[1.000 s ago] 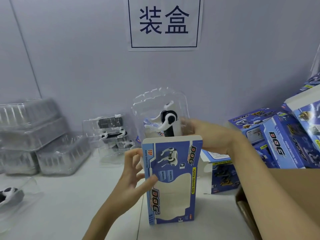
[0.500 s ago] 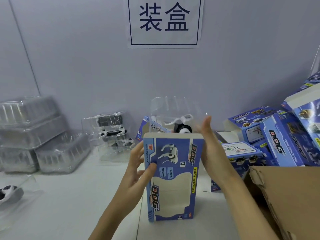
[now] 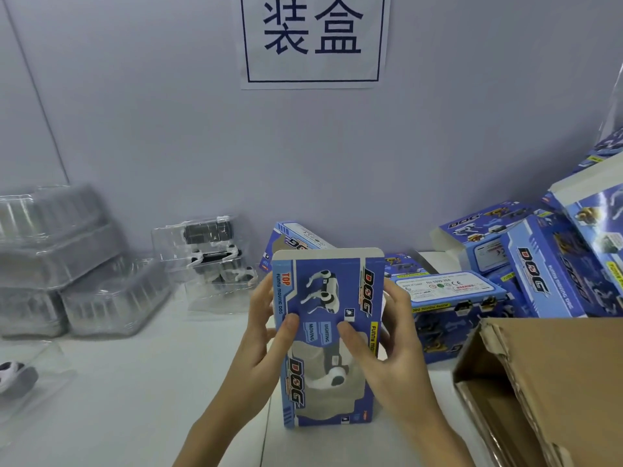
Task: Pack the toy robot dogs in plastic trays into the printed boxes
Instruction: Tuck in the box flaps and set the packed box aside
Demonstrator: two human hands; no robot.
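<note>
A blue printed box (image 3: 337, 298) stands upright on the white table, its top flap up. Through its front window a white and black toy robot dog (image 3: 332, 372) in its plastic tray shows inside. My left hand (image 3: 266, 332) grips the box's left edge, thumb on the front. My right hand (image 3: 387, 345) grips the right edge, thumb across the front near the window. More toy dogs in clear trays (image 3: 215, 251) stand behind on the left. Another one (image 3: 17, 375) lies at the far left edge.
Stacks of empty clear trays (image 3: 67, 254) fill the back left. Blue printed boxes (image 3: 539, 267) are piled at the right, one (image 3: 448, 298) just behind my right hand. An open brown carton (image 3: 546, 382) sits at the lower right. A paper sign (image 3: 313, 38) hangs on the wall.
The tray with the dog has gone down from above the box's open top into the box. My right hand moved from the tray's top to the box's right side.
</note>
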